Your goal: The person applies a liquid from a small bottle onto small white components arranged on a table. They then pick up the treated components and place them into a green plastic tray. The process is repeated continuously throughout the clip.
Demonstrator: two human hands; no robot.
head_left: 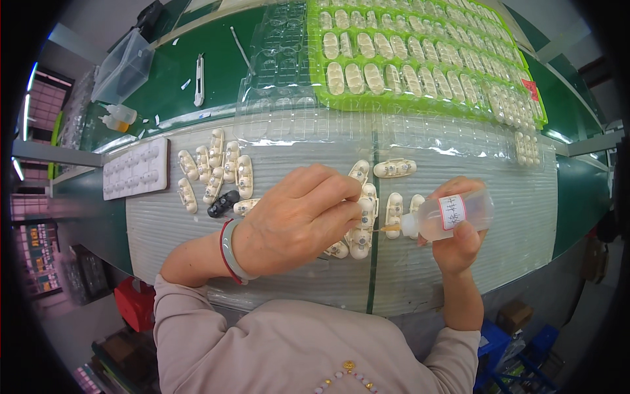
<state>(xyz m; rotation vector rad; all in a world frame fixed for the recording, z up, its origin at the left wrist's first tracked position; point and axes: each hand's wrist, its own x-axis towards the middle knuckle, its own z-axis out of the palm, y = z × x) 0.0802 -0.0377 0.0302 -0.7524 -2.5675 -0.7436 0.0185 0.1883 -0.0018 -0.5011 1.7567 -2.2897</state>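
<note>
My right hand [456,249] grips a clear squeeze bottle [482,207] with a white label and a thin needle nozzle, tipped sideways. The nozzle points left, its tip close to a cream oblong plastic part [369,200] set with small grey round pieces. My left hand [298,220] is closed, its fingertips at that part's left edge; they seem to pinch it, though the hand covers the contact. Around them lie more such cream parts: one lengthwise behind [396,168], one upright in front of the bottle [394,213], and one partly hidden beneath my left hand [338,249].
At left lie several cream parts [213,184], a black part [224,203] and a white tray of domed pieces [136,169]. Behind are clear blister trays [282,108], a green tray [341,102] full of cream parts, a utility knife [199,79] and small bottles [118,117].
</note>
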